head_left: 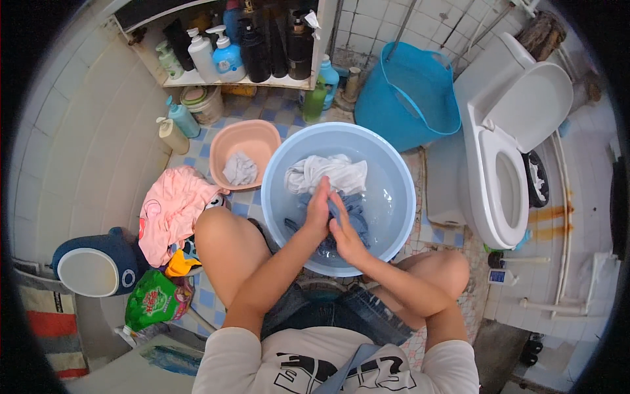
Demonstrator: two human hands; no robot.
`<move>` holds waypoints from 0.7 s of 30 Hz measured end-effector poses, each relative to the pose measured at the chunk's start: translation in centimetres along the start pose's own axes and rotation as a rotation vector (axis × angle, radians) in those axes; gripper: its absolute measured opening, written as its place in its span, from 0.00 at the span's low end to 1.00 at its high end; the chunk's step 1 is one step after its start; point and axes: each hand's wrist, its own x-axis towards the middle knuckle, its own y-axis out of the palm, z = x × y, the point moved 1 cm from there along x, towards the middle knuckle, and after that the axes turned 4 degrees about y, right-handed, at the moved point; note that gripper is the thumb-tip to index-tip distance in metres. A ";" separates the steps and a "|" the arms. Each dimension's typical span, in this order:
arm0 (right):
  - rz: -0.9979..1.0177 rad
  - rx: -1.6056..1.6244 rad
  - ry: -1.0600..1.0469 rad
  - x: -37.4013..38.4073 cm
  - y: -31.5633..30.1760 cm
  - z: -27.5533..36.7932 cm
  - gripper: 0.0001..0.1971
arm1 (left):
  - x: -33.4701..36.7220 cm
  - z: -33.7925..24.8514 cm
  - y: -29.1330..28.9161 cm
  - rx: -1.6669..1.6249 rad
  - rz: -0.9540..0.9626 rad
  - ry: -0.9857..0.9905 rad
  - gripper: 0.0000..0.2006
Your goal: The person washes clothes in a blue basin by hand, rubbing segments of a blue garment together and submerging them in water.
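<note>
Above a large light-blue basin (pixel 401 217) of water, my left hand (pixel 317 209) and my right hand (pixel 346 238) face each other, palms close together or touching. The fingers of both are stretched out straight, and I see nothing held between them. Below them in the water lies a dark blue cloth (pixel 354 220), partly hidden by my hands. A white cloth (pixel 328 173) is bunched up just beyond it, toward the basin's far side.
To the left, a pink basin (pixel 262 138) holds a small white cloth (pixel 240 169). Pink clothing (pixel 172 207) and a green detergent bag (pixel 156 299) lie nearer me. A blue tub (pixel 400 98) and a toilet (pixel 502 190) stand right. Bottles line a shelf (pixel 262 81) behind.
</note>
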 end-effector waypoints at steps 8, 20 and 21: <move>-0.074 0.267 0.360 2.8 -4.1 -4.0 0.28 | -0.7 7.0 -1.1 -0.037 0.276 0.005 0.22; -0.071 0.239 0.326 3.9 -4.8 -5.6 0.29 | -2.1 5.5 -0.4 0.409 0.293 0.159 0.23; -0.043 0.210 0.359 3.6 -4.4 -4.6 0.29 | -1.3 5.1 -0.8 0.262 0.301 0.179 0.23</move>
